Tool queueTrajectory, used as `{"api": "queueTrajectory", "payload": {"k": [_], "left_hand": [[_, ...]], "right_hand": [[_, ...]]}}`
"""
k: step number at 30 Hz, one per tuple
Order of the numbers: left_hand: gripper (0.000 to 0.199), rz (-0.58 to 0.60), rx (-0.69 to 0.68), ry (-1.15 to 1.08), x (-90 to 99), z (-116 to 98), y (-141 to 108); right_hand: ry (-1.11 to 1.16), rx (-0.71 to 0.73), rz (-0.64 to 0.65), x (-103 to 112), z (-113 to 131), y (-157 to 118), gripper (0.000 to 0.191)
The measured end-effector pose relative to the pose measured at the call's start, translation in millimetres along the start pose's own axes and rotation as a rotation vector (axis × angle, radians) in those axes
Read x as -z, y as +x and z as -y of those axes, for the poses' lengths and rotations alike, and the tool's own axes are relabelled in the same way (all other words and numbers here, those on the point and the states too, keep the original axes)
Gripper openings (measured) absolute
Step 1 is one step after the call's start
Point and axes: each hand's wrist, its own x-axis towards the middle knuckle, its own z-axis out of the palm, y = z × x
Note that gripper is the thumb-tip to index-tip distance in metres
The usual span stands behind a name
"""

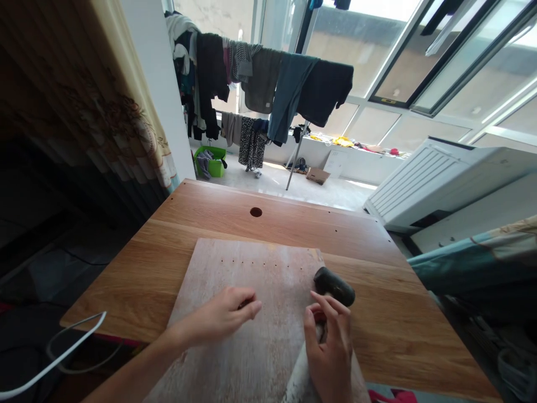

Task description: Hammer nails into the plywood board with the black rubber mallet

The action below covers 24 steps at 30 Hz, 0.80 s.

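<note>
My left hand [237, 310] is held over the left-middle of a pale, worn board [251, 280], slightly smeared by motion. Its fingers are curled in towards the thumb, and whatever they may pinch is hidden. A row of several small holes crosses the board near its far edge. At the board's right side lies a mallet with a thick black head [334, 285]. My right hand [331, 347] is just below that head, fingers half bent and apart from the thumb. A pale, scuffed shaft [300, 372], seemingly the mallet's handle, runs beneath this hand and is partly covered by it.
The board rests on a wooden tabletop [419, 324] with a round hole [255, 212] near its far edge. A white cable [79, 341] loops at the left. Beyond stand a loaded clothes rack [296, 157], a green basket [217, 162] and a white appliance [423, 173].
</note>
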Motion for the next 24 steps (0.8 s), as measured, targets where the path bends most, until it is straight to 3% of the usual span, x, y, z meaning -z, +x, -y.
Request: {"api": "queueTrajectory", "payload": {"k": [7,14,17,24], "left_hand": [[0.035,-0.102,-0.028,0.351,2.3,2,-6],[0.013,-0.04,-0.048,0.433,7.9,13,-11],[0.015,-0.034,-0.015,0.49,7.7,11,-17],[0.032,-0.067,-0.085,0.58,4.2,21,-21]], "right_hand": [[0.003,0.014,-0.004,0,5,4,0.027],[0.007,0.013,0.004,0,5,2,0.024],[0.003,0.011,0.0,0,5,3,0.024],[0.011,0.012,0.004,0,5,3,0.023]]}}
